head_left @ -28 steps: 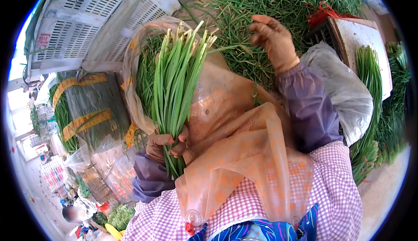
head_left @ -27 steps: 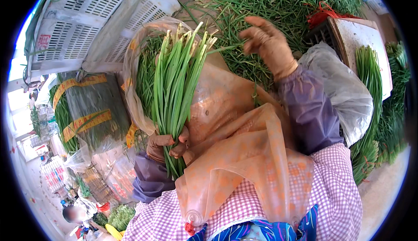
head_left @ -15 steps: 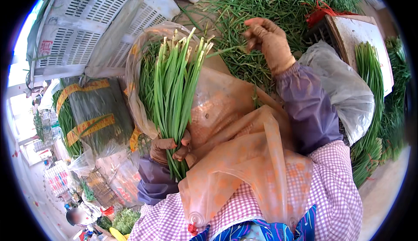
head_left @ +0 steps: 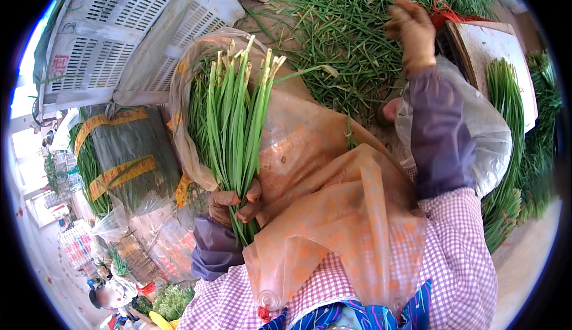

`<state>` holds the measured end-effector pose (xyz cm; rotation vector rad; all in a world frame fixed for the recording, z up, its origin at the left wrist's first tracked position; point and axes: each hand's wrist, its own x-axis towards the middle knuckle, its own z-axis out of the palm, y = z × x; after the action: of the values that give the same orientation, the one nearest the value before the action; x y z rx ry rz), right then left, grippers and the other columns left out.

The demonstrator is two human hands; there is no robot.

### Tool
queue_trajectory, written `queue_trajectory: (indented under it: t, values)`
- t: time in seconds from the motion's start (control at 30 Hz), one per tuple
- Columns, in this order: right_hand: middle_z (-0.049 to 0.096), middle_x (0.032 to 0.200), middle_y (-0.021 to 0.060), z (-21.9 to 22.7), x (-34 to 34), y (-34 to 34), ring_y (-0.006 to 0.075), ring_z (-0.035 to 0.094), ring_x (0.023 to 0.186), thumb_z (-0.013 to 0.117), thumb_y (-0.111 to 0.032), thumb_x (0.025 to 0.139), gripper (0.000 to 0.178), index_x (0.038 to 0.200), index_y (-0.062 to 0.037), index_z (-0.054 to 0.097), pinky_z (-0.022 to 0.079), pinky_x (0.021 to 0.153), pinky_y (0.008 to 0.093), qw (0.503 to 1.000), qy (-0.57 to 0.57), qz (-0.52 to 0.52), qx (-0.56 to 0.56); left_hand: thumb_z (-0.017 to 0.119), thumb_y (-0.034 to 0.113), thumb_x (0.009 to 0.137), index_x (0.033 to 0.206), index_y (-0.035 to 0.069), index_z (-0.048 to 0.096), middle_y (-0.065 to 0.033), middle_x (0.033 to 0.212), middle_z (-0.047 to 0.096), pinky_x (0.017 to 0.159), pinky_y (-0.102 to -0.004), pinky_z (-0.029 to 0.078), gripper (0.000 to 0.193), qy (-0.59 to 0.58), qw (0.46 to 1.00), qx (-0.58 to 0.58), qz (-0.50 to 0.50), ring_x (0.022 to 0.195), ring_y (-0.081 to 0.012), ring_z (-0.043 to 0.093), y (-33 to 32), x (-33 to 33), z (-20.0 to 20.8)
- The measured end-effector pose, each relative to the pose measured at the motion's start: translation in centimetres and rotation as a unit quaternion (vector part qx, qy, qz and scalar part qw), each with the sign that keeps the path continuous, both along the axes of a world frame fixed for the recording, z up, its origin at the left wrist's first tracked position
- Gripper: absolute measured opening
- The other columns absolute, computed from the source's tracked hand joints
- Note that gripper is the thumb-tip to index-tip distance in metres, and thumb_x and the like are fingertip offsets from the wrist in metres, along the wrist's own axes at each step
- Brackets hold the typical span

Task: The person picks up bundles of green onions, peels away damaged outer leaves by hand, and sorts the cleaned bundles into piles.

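My left hand (head_left: 235,204), in a brown glove, is closed around the leafy lower part of a bunch of garlic chives (head_left: 235,127). The bunch stands upright over my lap, its pale cut stem ends uneven at the top. A single bent stalk (head_left: 307,71) sticks out to its right. Over the loose green leaves at the far right, my right hand (head_left: 412,35), gloved too, is raised with fingers loosely apart and slightly blurred. Nothing shows in it. Just right of it lie red strands (head_left: 444,15) on the edge of a box.
A translucent orange-patterned plastic apron (head_left: 333,193) covers my lap. White slatted crates (head_left: 89,50) stand at the left, above a wrapped chive bundle (head_left: 134,151). A white board (head_left: 497,62), a clear plastic bag (head_left: 482,121) and tied chives (head_left: 506,151) are at the right.
My right hand has moved right and slightly away from me, from beside the chives toward the red strands. My left hand keeps its hold, with the bunch shifted slightly.
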<state>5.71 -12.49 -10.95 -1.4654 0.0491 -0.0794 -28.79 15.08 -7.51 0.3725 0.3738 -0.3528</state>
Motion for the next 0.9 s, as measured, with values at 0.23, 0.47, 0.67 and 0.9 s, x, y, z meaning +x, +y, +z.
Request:
queue_trajectory:
  t: [0.23, 0.47, 0.67, 0.9]
  values:
    - [0.064, 0.108, 0.0139, 0.8, -10.7, 10.4, 0.0215, 0.065, 0.088, 0.066, -0.003, 0.08, 0.07, 0.141, -0.0108, 0.032, 0.052, 0.074, 0.0301, 0.893, -0.173, 0.396, -0.128, 0.062, 0.013, 0.072, 0.11, -0.004, 0.05, -0.0167, 0.088, 0.056, 0.041, -0.032, 0.039, 0.043, 0.021, 0.999, 0.009, -0.044, 0.047, -0.0199, 0.047, 0.5, 0.0, -0.2]
    - [0.066, 0.099, 0.0142, -3.0, -3.1, 4.2, 0.0289, 0.064, 0.092, 0.063, -0.008, 0.082, 0.02, 0.102, -0.0059, 0.065, 0.052, 0.077, 0.0321, 0.864, -0.308, 0.138, -0.373, 0.063, 0.015, 0.074, 0.117, -0.004, 0.047, -0.0184, 0.098, 0.056, 0.043, -0.0331, 0.039, 0.05, 0.007, 0.999, -0.024, -0.03, 0.049, -0.0197, 0.047, -0.3, -0.4, -0.1]
    - [0.063, 0.075, 0.0047, 4.1, -7.2, 6.3, 0.0096, 0.057, 0.057, 0.055, -0.031, 0.094, 0.029, 0.105, -0.0047, 0.062, 0.047, 0.053, 0.0223, 0.916, 0.116, 0.382, 0.022, 0.065, 0.016, 0.073, 0.124, -0.003, 0.042, -0.0205, 0.1, 0.056, 0.04, -0.0306, 0.04, 0.059, 0.029, 0.999, 0.011, -0.009, 0.047, -0.0184, 0.047, -0.7, 0.0, 0.1]
    - [0.06, 0.066, 0.0045, 2.4, -9.8, 8.6, 0.0092, 0.054, 0.05, 0.06, -0.016, 0.09, 0.015, 0.089, -0.0007, 0.061, 0.043, 0.042, 0.0205, 0.929, 0.129, 0.317, 0.138, 0.067, 0.021, 0.073, 0.123, -0.003, 0.044, -0.0193, 0.099, 0.056, 0.041, -0.0321, 0.04, 0.06, 0.044, 0.999, 0.014, -0.016, 0.046, -0.0186, 0.046, -0.8, -0.2, 0.3]
